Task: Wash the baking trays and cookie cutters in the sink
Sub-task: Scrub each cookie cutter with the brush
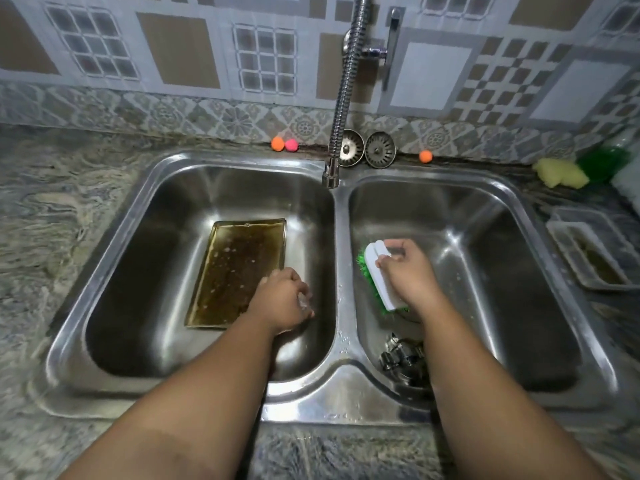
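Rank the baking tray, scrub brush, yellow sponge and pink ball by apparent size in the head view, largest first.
1. baking tray
2. scrub brush, partly hidden under the right hand
3. yellow sponge; it lies farther back, so its place against the brush is unsure
4. pink ball

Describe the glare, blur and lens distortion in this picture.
Head view: wide-angle distortion bows the sink rim and tiled wall; glare streaks its steel; the left hand by the baking tray looks slightly blurred; the right hand gripping the brush is sharper.
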